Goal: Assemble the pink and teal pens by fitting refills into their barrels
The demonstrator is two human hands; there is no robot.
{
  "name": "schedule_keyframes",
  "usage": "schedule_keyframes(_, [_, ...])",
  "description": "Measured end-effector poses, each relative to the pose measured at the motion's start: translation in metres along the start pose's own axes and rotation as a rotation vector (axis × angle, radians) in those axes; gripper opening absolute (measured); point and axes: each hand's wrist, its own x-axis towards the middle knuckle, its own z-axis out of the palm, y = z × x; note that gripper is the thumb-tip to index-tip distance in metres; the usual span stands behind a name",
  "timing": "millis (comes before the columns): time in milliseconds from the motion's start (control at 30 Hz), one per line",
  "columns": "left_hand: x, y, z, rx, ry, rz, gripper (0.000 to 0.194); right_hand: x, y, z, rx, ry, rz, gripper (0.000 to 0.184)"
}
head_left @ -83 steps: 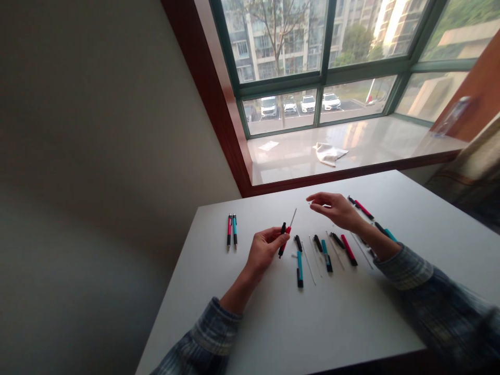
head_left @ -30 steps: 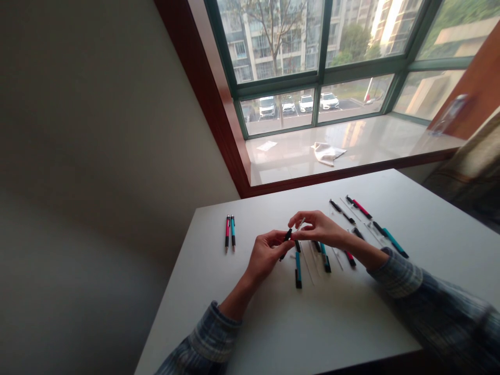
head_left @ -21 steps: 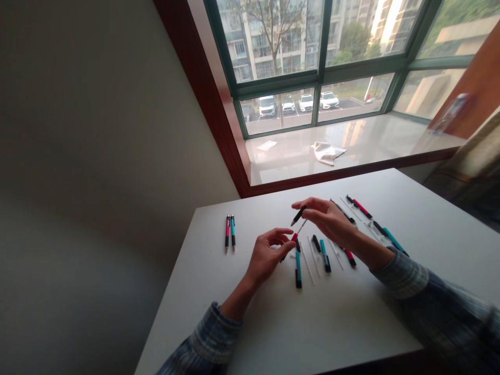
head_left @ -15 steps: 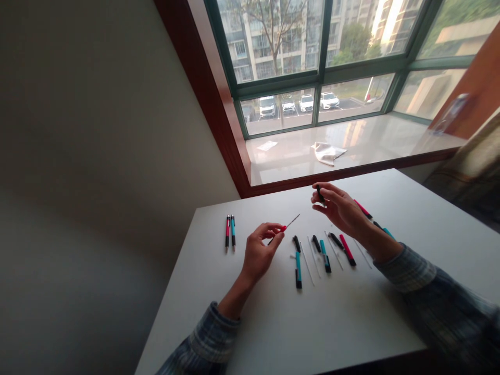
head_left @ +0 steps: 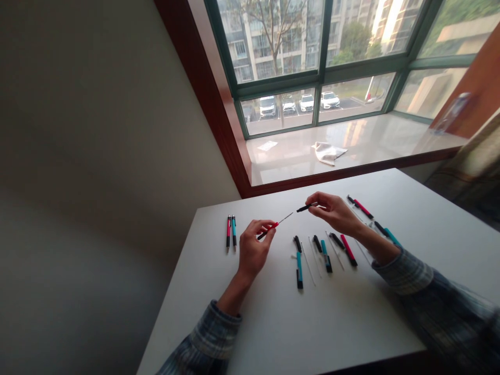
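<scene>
Between thumb and fingers, my left hand [head_left: 253, 247] pinches a red and black pen barrel [head_left: 267, 230]. A thin refill [head_left: 286, 217] sticks out of its upper right end. My right hand [head_left: 332, 212] grips a black pen section [head_left: 303, 208], its free end pointing left. The refill's tip and the black section are close together but apart, both held above the white table. Nearest below the hands lie a turquoise pen barrel [head_left: 299, 271] and a black pen part [head_left: 297, 244].
Two whole pens, one red [head_left: 228, 234] and one turquoise [head_left: 234, 233], lie side by side at left. Several barrels, black parts and white refills [head_left: 308, 264] lie in a row at centre right. More pen parts, including a red barrel [head_left: 363, 209], lie behind my right forearm.
My right hand has moved left and slightly down, turning the black section to point toward the refill. My left hand has shifted slightly left, showing more of the barrel.
</scene>
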Motion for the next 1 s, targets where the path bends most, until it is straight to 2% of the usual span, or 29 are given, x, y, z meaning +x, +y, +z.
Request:
schedule_keyframes(200, [0.0, 0.002, 0.0, 0.007, -0.021, -0.003, 0.014, -0.001, -0.005, 0.001, 0.027, -0.027, -0.008, 0.025])
schedule_keyframes(500, [-0.001, 0.004, 0.003, 0.034, -0.044, 0.059, 0.011, 0.0, 0.002, 0.003, 0.032, -0.075, -0.011, 0.033])
schedule_keyframes(700, [-0.002, 0.01, 0.004, -0.003, -0.078, 0.104, 0.01, -0.003, -0.001, 0.015, 0.074, -0.213, -0.018, 0.033])
schedule_keyframes(833, [-0.002, 0.014, 0.003, 0.0, -0.089, 0.118, 0.009, -0.005, 0.001, 0.021, 0.105, -0.19, -0.015, 0.033])
schedule_keyframes(1000, [-0.002, 0.015, 0.002, 0.007, -0.101, 0.139, 0.008, -0.005, -0.002, 0.017, -0.08, -0.206, -0.027, 0.034])
